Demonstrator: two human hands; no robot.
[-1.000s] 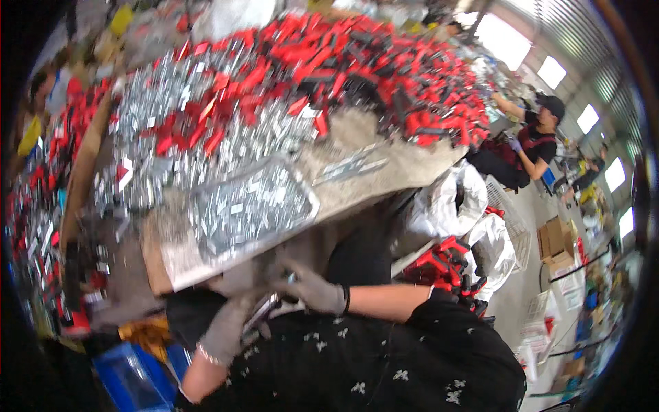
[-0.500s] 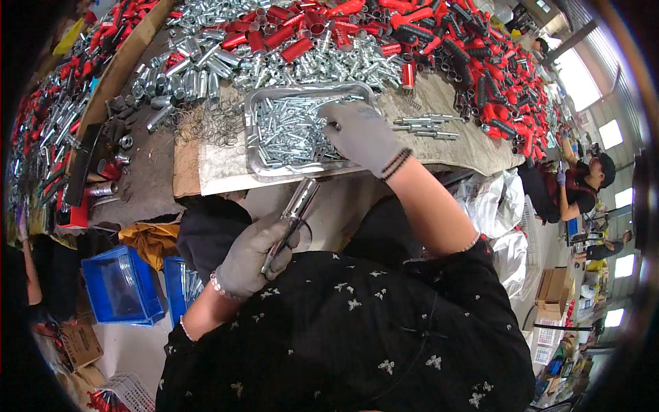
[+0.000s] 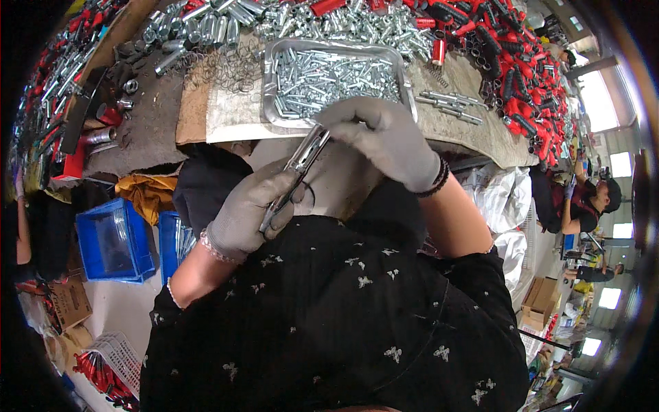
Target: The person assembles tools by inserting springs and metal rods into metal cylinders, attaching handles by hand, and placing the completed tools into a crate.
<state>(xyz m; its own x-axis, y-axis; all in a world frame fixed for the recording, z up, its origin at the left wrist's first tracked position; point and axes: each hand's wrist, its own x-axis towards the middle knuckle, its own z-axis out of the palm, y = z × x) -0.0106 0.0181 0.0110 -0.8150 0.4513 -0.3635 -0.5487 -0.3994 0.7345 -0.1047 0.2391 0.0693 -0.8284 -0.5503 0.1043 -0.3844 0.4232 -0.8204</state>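
Stretching across the upper view, the counter [image 3: 504,145] carries a metal tray [image 3: 270,89]. Beyond its near edge, the gloved right hand [image 3: 388,141] bends its fingers close beside the upper end of what the gloved left hand [image 3: 248,209] grips: a shiny metal tube [image 3: 310,147], slanting up and rightward from the left fingers, which are wrapped around its lower part. Whether the right fingers pinch anything, I cannot tell. Small silvery pins [image 3: 336,75] fill the tray.
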